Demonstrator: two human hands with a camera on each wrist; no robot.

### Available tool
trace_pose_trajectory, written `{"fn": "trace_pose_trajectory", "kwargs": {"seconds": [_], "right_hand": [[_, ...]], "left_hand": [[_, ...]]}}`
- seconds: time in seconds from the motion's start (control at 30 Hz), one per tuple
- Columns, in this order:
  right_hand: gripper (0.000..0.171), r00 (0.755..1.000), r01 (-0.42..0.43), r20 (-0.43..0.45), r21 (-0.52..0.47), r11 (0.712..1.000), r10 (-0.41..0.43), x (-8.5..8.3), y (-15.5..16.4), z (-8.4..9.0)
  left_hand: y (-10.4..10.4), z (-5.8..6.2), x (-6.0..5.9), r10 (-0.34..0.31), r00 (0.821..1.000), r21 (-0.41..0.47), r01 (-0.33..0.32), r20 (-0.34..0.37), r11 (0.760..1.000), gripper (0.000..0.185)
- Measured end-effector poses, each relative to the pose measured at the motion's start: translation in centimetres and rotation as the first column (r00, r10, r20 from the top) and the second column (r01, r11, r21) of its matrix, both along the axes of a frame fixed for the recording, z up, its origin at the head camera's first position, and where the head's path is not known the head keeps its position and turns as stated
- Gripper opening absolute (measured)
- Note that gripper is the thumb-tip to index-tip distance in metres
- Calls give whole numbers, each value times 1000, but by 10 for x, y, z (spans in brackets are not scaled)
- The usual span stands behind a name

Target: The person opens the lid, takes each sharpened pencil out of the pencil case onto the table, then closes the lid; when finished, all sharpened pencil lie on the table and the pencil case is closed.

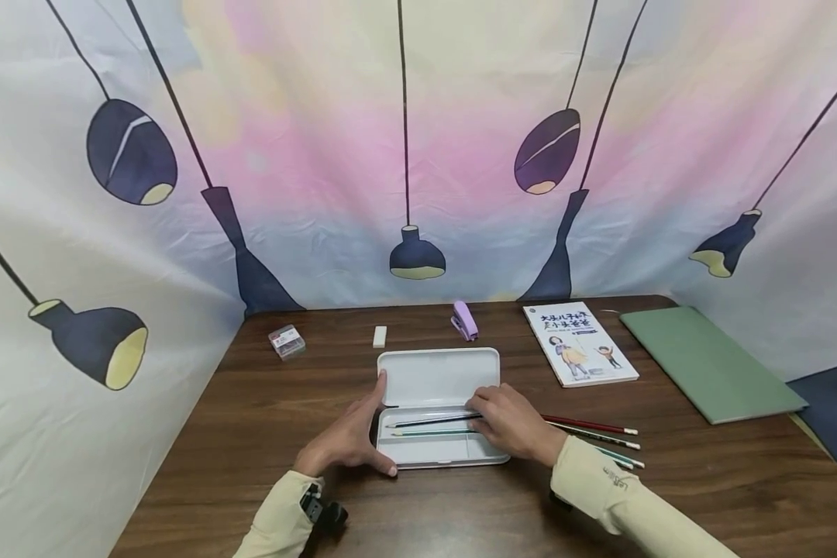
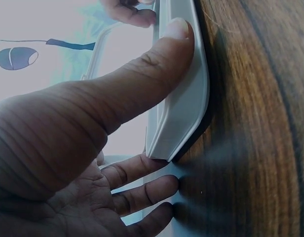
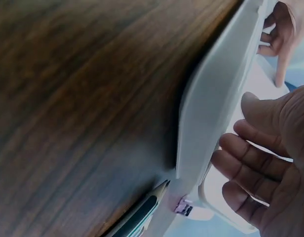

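A white pencil case (image 1: 425,451) lies with its lid (image 1: 438,377) raised on the dark wood table. Inside, a black pencil (image 1: 425,422) and a teal pencil (image 1: 432,432) point left, their other ends hidden under my right hand (image 1: 509,422). That hand hovers over the case's right end, fingers loosely bent; in the right wrist view nothing shows between thumb and fingers. My left hand (image 1: 352,434) spans the case's left end, thumb (image 2: 162,59) along the front wall and fingers spread straight at the side. A red pencil (image 1: 589,425) and several others lie right of the case, partly behind my right wrist.
Along the back are a small clear box (image 1: 287,342), a white eraser (image 1: 380,336) and a purple stapler (image 1: 464,321). A white picture book (image 1: 579,345) and a green folder (image 1: 711,363) lie at the right. A printed cloth hangs behind the table.
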State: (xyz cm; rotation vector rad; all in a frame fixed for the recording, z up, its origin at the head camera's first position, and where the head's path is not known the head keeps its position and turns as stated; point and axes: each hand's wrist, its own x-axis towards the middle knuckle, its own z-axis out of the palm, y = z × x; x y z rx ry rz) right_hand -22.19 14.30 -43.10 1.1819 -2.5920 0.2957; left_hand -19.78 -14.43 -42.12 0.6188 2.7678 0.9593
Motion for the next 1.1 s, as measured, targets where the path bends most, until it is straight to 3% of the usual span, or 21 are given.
{"fn": "trace_pose_trajectory", "kwargs": {"seconds": [0.17, 0.4, 0.63, 0.83, 1.1], "right_hand": [[24, 1000, 8, 11, 74, 997, -9, 3, -2, 0], [18, 999, -19, 30, 103, 995, 16, 2, -2, -1], [13, 983, -26, 180, 11, 1000, 23, 4, 2, -3], [5, 977, -44, 208, -35, 998, 50, 4, 3, -3], [5, 964, 30, 266, -88, 996, -6, 1, 1, -3]], "left_hand": [[-1, -1, 0, 9, 1000, -1, -9, -4, 1000, 139], [1, 3, -4, 27, 1000, -4, -27, 8, 1000, 140], [2, 0, -1, 25, 999, -15, -25, 21, 1000, 139], [2, -1, 0, 31, 999, -12, -31, 27, 999, 139], [1, 0, -1, 33, 999, -11, -33, 20, 999, 139]]}}
